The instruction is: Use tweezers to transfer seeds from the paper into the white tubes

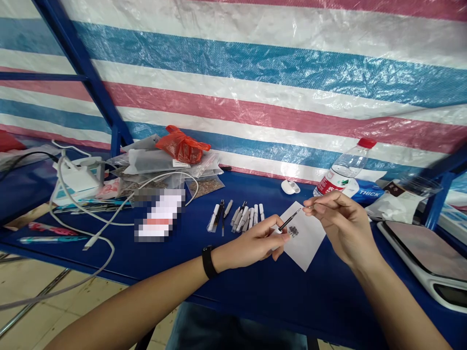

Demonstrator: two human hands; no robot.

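Left hand closed round pen, over paper; right hand pinched at pen's tip, contents unclear. Looks like fine tip work; next move seems to need steady alignment.

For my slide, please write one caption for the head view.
Over a blue table, the left hand points a slim pen-like piece toward the right hand.

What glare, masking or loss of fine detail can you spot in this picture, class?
Head view: bright glare streaks the striped sheet; head view: coarse pixel blocks mask a pale item on the blue table; head view: the pen-like tool in the left hand reads clearly, but the tiny piece in the right hand is too small to identify.
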